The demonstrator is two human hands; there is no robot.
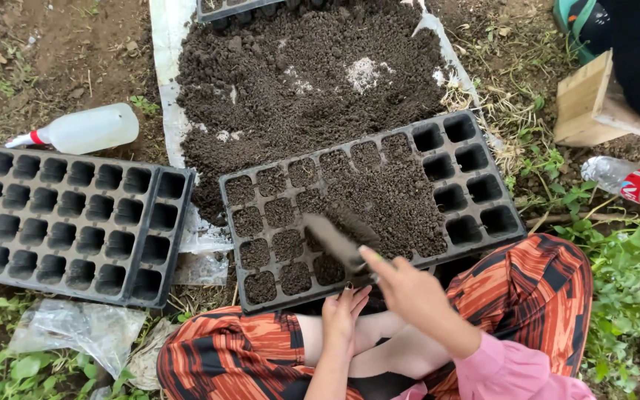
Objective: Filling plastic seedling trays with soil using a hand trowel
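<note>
The right hand (409,290) grips a blurred, flat, soil-dusted trowel-like tool (335,241), its blade over the black plastic seedling tray (372,211) that rests against the knees. The left hand (344,315), fingers loosely curled and holding nothing, touches the tray's near edge. Crumbly dark soil fills most cells; the right-hand ones are bare. Beyond lies a loose soil heap (305,81) on white sheeting, and left, an empty matching tray (68,222) and a white plastic squeeze bottle (83,130).
</note>
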